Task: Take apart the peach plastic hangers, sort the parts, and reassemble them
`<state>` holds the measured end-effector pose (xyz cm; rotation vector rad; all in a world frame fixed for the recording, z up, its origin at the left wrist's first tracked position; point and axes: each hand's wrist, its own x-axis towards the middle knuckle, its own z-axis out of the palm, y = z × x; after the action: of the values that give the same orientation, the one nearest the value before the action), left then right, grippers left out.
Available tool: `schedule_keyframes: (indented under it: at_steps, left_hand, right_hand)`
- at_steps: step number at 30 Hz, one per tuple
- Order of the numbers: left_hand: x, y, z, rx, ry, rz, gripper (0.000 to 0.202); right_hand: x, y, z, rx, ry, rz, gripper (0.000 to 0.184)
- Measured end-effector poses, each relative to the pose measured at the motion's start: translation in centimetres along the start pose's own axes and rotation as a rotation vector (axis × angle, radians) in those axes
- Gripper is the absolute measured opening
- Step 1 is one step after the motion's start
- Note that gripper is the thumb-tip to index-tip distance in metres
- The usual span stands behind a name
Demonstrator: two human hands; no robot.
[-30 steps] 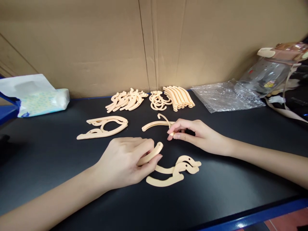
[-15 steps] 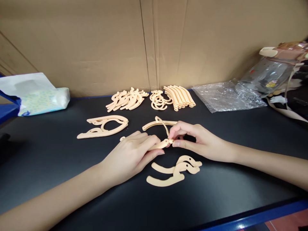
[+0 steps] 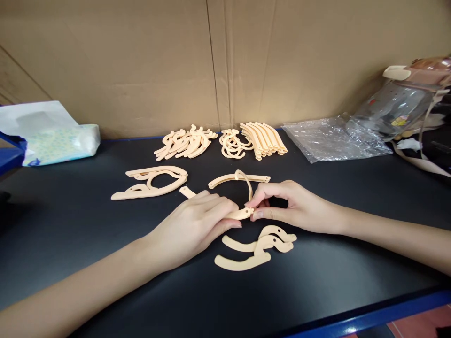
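My left hand [image 3: 197,223] is closed around a cream plastic hanger arm [image 3: 239,215] whose far end sticks out behind the fingers. My right hand [image 3: 287,204] pinches the stem of a cream hook piece [image 3: 244,180], pressed against the tip of that arm. Behind the hook lies another curved arm [image 3: 225,180] on the black tabletop [image 3: 334,277]. Just in front of both hands lie two loose curved pieces [image 3: 255,251].
An assembled folded hanger [image 3: 151,182] lies at the left. Piles of cream parts [image 3: 185,143], hooks [image 3: 230,144] and arms [image 3: 264,140] sit at the back by a cardboard wall. A tissue pack [image 3: 58,143] is far left; a clear plastic bag [image 3: 334,140] and bottle [image 3: 405,101] far right.
My left hand lifted its arm piece and brought it rightward to meet the hook held in my right hand; the two parts now touch between the fingertips.
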<state>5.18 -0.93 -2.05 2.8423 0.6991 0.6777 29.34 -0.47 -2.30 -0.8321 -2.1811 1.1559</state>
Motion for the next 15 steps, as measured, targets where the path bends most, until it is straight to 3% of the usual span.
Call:
schedule_keyframes:
  at_steps: [15]
  left_hand:
    - [-0.19,0.48,0.24,0.236,0.082,0.061,0.019]
  right_hand:
    - [-0.46,-0.21,0.58,-0.285,0.105,-0.15,0.006]
